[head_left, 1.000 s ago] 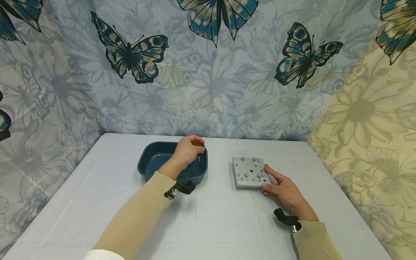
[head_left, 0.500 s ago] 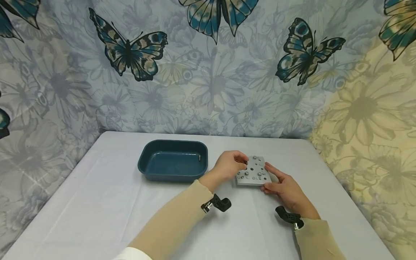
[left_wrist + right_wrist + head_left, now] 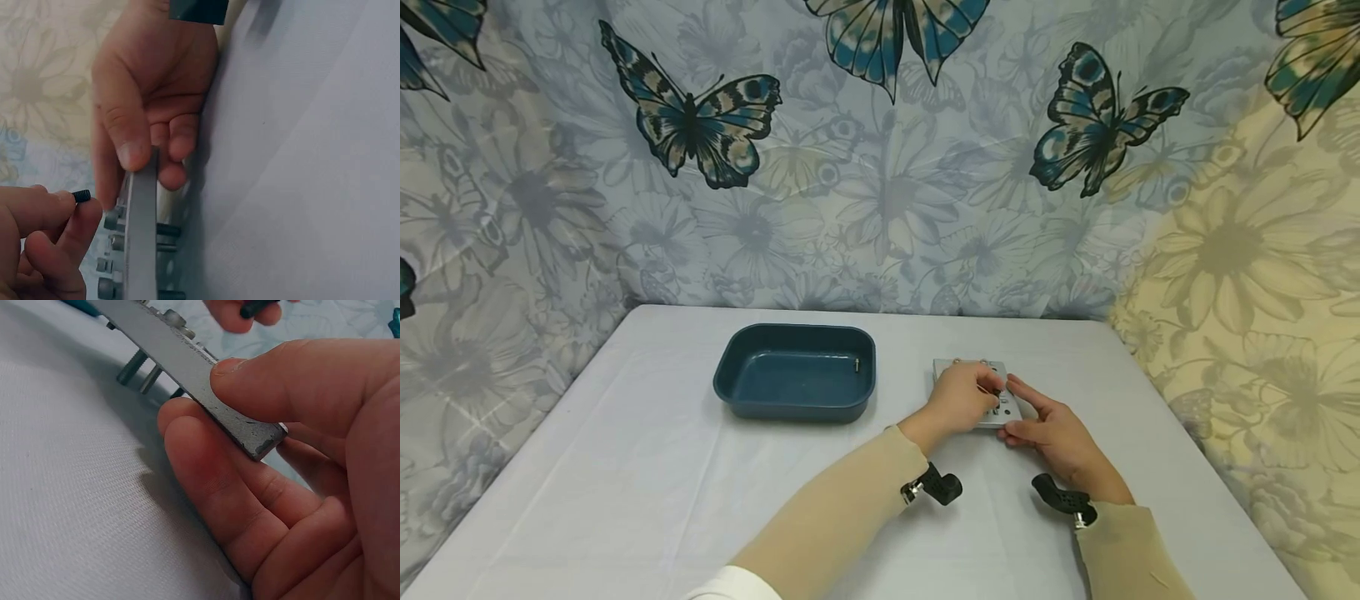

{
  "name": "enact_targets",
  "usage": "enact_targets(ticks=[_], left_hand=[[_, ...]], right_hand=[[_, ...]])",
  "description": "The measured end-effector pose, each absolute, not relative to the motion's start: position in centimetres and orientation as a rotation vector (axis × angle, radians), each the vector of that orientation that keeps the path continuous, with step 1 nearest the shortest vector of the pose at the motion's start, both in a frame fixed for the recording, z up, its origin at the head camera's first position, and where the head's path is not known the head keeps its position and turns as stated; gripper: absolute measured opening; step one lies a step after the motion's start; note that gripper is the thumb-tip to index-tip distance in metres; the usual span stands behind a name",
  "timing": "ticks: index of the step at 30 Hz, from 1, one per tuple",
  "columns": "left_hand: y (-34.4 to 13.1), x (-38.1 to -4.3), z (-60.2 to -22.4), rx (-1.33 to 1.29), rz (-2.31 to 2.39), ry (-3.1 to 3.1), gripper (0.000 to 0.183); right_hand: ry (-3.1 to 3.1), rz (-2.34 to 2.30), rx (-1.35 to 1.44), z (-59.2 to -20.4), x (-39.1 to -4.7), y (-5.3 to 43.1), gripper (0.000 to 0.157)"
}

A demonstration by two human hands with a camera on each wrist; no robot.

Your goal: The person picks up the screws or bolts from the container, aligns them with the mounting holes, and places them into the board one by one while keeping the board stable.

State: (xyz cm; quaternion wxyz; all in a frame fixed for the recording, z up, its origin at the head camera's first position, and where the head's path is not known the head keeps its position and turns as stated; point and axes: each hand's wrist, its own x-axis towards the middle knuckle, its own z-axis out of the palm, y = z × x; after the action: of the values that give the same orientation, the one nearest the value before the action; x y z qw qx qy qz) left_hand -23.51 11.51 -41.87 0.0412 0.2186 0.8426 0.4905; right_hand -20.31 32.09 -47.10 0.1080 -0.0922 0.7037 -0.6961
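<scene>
My right hand (image 3: 1060,437) grips the right edge of a grey metal plate (image 3: 1012,410), thumb on one side and fingers underneath. In the left wrist view the plate (image 3: 141,237) shows edge-on, its bolts' heads on one face and their threaded ends (image 3: 167,230) sticking out of the other. Over the plate, my left hand (image 3: 958,400) pinches a small dark screw (image 3: 82,196) between thumb and forefinger, its threaded end poking out. The screw is apart from the plate in the left wrist view. Much of the plate's top is hidden behind the left hand in the head view.
A dark blue rectangular bin (image 3: 793,412) stands left of the plate, with one small metal piece (image 3: 857,364) at its right inner side. White cloth (image 3: 587,467) covers the table. A butterfly-print curtain (image 3: 895,208) hangs behind it.
My left hand has moved right from the bin to over the plate, carrying the screw. The right hand keeps its hold on the plate's edge.
</scene>
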Motion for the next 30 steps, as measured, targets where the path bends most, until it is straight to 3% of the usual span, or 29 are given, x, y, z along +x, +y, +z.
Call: enact_targets(ticks=[11, 19, 30], left_hand=[[12.9, -23.6, -42.8, 0.725, 1.403, 2.696, 0.013], [13.3, -23.8, -42.8, 0.965, 1.098, 2.829, 0.014], [13.4, -23.9, -42.8, 1.075, 1.016, 2.834, 0.016]], right_hand=[[2.072, -2.046, -0.263, -47.2, -20.3, 32.1, 0.083], [2.101, -2.028, -0.252, -47.0, -20.2, 32.1, 0.085], [2.118, -2.009, -0.249, -46.9, -20.2, 32.0, 0.084]])
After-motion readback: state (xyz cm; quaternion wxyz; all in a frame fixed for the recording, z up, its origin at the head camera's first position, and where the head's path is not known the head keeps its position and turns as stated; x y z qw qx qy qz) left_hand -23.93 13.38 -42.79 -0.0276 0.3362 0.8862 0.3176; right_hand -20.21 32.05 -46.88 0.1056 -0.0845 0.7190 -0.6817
